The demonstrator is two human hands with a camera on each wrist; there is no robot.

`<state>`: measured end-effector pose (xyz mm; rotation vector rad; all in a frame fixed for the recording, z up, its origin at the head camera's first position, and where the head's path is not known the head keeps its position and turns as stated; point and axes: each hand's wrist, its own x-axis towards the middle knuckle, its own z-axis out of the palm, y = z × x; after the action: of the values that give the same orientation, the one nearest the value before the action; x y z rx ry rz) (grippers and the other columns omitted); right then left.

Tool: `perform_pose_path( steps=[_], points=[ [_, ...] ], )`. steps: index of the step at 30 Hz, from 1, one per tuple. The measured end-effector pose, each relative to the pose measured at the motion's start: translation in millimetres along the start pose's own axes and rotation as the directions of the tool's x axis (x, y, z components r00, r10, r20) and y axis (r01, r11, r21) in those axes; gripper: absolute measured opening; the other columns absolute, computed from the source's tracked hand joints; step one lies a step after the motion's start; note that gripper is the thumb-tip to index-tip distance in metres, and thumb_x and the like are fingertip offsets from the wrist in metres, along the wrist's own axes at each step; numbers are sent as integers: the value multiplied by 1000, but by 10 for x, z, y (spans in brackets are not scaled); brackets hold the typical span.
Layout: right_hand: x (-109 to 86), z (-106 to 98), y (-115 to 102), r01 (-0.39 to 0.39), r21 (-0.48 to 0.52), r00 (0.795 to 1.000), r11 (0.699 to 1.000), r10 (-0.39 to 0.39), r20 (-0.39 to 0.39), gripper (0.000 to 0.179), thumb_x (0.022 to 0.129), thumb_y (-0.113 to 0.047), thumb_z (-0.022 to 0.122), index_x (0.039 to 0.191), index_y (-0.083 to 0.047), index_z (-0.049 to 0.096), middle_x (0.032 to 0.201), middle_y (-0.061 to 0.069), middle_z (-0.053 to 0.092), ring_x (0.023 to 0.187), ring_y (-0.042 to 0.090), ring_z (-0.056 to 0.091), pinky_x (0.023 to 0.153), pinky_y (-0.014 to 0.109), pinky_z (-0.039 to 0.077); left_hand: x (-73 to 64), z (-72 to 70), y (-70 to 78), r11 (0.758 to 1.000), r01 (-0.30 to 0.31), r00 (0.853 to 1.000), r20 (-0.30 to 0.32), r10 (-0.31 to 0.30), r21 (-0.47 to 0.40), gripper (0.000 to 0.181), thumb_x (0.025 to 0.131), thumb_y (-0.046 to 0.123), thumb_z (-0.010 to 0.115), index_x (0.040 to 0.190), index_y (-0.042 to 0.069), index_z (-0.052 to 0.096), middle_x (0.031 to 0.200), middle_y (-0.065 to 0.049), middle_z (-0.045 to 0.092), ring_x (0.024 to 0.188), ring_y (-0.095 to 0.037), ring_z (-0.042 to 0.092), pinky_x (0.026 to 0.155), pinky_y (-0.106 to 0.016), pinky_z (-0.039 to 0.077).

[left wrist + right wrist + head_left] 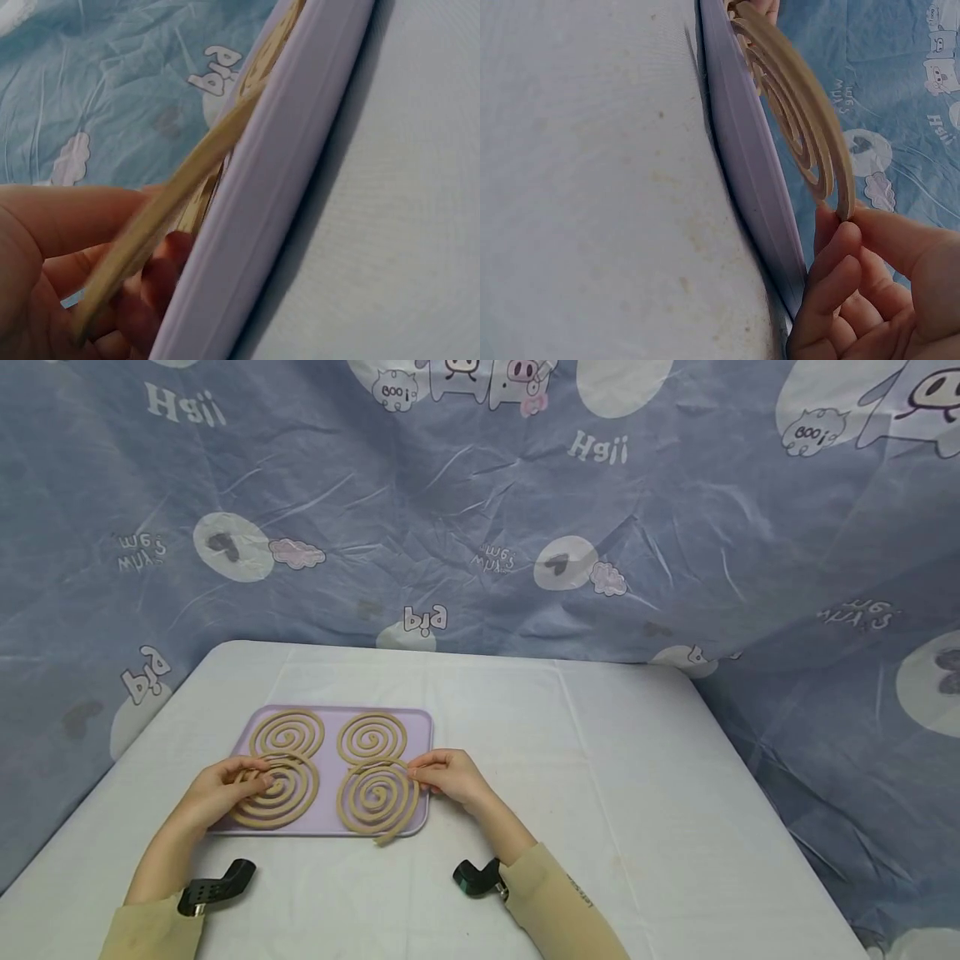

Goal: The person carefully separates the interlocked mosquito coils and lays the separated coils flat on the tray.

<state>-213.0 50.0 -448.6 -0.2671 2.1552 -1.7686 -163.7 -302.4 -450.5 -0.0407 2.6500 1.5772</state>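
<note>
On a lilac tray (pixel 327 814) lie tan spiral mosquito coils, in a left pair and a right pair. My left hand (pixel 221 789) holds the left edge of the near left coil (pixel 300 806), thumb and fingertips over its rings. In the left wrist view a tan strip (pixel 169 195) of coil crosses in front of the curled fingers (pixel 161 270). My right hand (pixel 450 774) pinches the outer ring of the near right coil (pixel 378 795) between thumb and fingertips. That coil (pixel 810 90) stands tilted off the tray (pixel 750 150) in the right wrist view.
Behind the near coils lie a far left coil (pixel 287 732) and a far right coil (pixel 372 737), partly overlapped by them. A white cloth covers the table (pixel 600 793). A blue printed curtain (pixel 465 510) hangs behind it. Black wrist devices (pixel 217 887) sit on both forearms.
</note>
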Motion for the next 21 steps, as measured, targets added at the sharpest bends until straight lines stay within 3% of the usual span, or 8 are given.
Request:
perform_pose_path(
  steps=[5,7,9,10,14,17,21],
  points=[
    [-22,-6,-11,3,-21,1000,1000,-3,18,20,81,-14,73,98,-3,71,70,1,67,61,9,56,56,20,45,-36,30,44,992,-10,999,-41,15,123,43,84,30,71,111,-3,59,112,-18,56,88,-18,46,66,-27,41],
    [-38,-12,-22,6,-49,999,999,-5,35,23,80,-14,73,100,-3,71,77,2,70,65,9,60,59,22,48,-50,30,64,987,-15,999,-49,23,162,43,82,30,73,109,-2,60,113,-20,56,88,-21,46,66,-29,40],
    [-61,-25,-51,13,-104,998,995,-7,57,26,80,-15,73,103,-3,71,82,4,71,69,10,62,63,23,51,-62,30,90,979,-25,998,-55,37,205,42,81,29,74,107,-1,60,103,-19,58,82,-22,48,63,-31,41],
    [-75,-33,-70,20,-137,997,990,-10,70,27,81,-16,72,105,-3,70,85,4,71,71,10,63,65,23,52,-68,30,105,969,-42,996,-64,59,242,41,80,29,74,106,-1,61,99,-18,59,81,-22,49,63,-31,40],
    [-146,-84,-174,61,-274,991,960,-25,134,32,84,-18,69,112,-3,66,91,6,71,74,13,65,67,24,53,-92,39,184,894,-80,985,-105,140,441,41,77,33,76,102,1,64,79,-10,59,72,-24,51,60,-36,39],
    [-212,-158,-251,106,-324,982,940,-47,183,35,86,-20,67,115,-1,64,95,7,69,77,15,66,68,24,53,-111,52,261,836,-83,977,-120,175,542,43,76,34,75,102,2,64,85,-17,63,77,-36,57,63,-44,43],
    [-309,-329,-316,150,-348,975,926,-80,210,37,88,-23,66,119,-3,62,100,4,67,80,14,65,71,26,52,-106,100,381,815,-105,968,-128,215,570,41,79,32,72,104,1,64,99,-24,65,90,-46,57,70,-53,44]
  ],
)
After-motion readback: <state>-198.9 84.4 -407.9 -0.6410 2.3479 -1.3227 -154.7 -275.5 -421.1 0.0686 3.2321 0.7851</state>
